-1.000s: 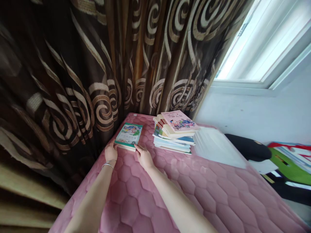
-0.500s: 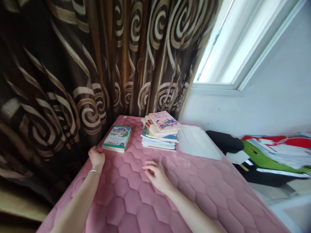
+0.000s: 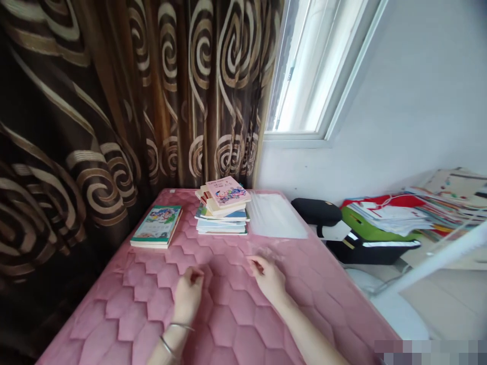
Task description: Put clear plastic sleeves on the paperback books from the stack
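My left hand point(image 3: 189, 290) hovers over the front middle of the pink quilted mattress point(image 3: 243, 304), its fingers curled in with nothing visible in them and bangles on the wrist. To its right is my right hand point(image 3: 268, 278), fingers loosely bent and slightly apart, holding nothing. Ahead and left lies a small pile of books topped by a green-bordered picture cover point(image 3: 157, 225). Straight ahead stands an uneven stack of several books point(image 3: 222, 223), with a pink illustrated book point(image 3: 228, 191) on top. Both hands are apart from the books.
A translucent white sheet point(image 3: 277, 215) lies right of the stack. Dark swirl-patterned curtains point(image 3: 182, 91) hang along the left and back. Beyond the mattress's right edge are a black and green container point(image 3: 376, 243), papers point(image 3: 388, 215) and a white slanted bar point(image 3: 429, 261). A window point(image 3: 304, 71) is behind.
Both hands have let go of the green-bordered books and drawn back toward the middle of the mattress. The books stay at the left. The view has turned right.
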`<state>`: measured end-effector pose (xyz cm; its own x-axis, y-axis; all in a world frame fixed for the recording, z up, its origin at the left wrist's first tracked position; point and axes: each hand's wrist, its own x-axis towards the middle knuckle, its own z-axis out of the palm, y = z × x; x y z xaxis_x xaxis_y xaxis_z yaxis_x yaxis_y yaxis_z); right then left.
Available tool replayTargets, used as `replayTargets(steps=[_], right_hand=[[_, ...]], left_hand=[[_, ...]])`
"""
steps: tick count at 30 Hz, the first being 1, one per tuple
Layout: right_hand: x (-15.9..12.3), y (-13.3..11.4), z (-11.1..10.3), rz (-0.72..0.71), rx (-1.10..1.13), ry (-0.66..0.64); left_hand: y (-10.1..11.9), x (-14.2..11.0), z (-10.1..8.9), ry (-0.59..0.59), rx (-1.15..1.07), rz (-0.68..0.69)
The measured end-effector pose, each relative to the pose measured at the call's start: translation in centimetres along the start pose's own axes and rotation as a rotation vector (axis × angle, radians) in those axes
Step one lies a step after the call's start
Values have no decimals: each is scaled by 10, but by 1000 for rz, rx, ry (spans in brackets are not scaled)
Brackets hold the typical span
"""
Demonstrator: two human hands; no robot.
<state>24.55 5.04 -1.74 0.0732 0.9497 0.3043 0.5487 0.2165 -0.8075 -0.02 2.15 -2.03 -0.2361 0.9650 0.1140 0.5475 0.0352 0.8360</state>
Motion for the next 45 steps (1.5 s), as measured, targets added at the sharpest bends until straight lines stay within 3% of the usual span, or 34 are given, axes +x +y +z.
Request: replayTargets(steps=[3, 6, 11, 18, 22, 25, 27, 29, 31, 33, 36, 38, 42, 44, 45], right_hand=[[28, 11, -20, -59, -163, 178], [61, 27, -42, 73, -377, 314], [97, 41, -50, 191, -486, 327], [115, 44, -40, 224, -570, 292], [123, 48, -48, 168, -589, 305], [121, 40, -60, 129, -590, 396], [109, 25, -67, 9, -569, 490], [83, 3, -68, -317, -493, 592], [46, -22, -60, -543, -453, 543], [4, -44, -42, -635, -427, 389], [-52, -67, -9, -597, -386, 46], [-75, -77, 4, -537, -349, -172], [-81, -87, -6, -451, -224, -546], [-71, -83, -21, -392, -150, -576], [-65, -77, -28, -327, -131, -515]], left_hand=[[29, -24, 21, -118, 237, -3], [40, -35, 22, -171, 364, 102], [37, -35, 17, -175, 324, 139], [33, -32, 20, -172, 287, 176], [33, -32, 19, -177, 292, 171], [35, -34, 18, -155, 272, 184], [37, -35, 18, -131, 242, 194], [36, -35, 18, -102, 190, 192], [33, -32, 19, -54, 105, 187], [28, -29, 19, 18, -1, 197], [22, -25, 19, 98, -130, 197], [20, -25, 18, 112, -167, 180], [23, -29, 16, 23, -51, 201], [27, -31, 15, -36, 71, 220], [29, -31, 15, -53, 126, 220]])
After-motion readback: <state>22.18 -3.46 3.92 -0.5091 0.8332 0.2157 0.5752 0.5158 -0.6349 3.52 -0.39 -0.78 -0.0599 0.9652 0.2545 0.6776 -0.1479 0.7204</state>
